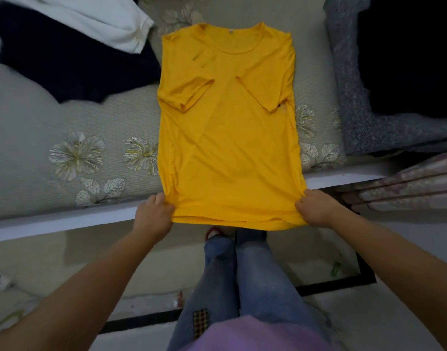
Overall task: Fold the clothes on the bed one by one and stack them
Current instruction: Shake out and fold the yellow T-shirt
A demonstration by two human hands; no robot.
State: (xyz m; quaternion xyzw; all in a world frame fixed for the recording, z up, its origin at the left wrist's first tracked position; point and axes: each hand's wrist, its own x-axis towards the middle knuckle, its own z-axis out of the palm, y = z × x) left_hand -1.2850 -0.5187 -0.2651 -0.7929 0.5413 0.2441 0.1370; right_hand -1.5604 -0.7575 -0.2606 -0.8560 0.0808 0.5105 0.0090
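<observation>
We are gripping the hem of the yellow T-shirt [227,138] at its two bottom corners: left hand [154,215] curled round the left corner, right hand [316,210] curled round the right one. The shirt is lying flat on the floral bed cover [73,158], collar away from us, both sleeves already turned in across the chest, hem hanging just over the white bed edge [65,221].

Likely step: carrying the hem up to the collar. To do it well, we are keeping both corners level and the hem taut, so the tucked sleeves are not sliding out, and aiming to land the corners square on the shoulders.

Dark garment [78,64] and white garment [103,19] are waiting at upper left.
</observation>
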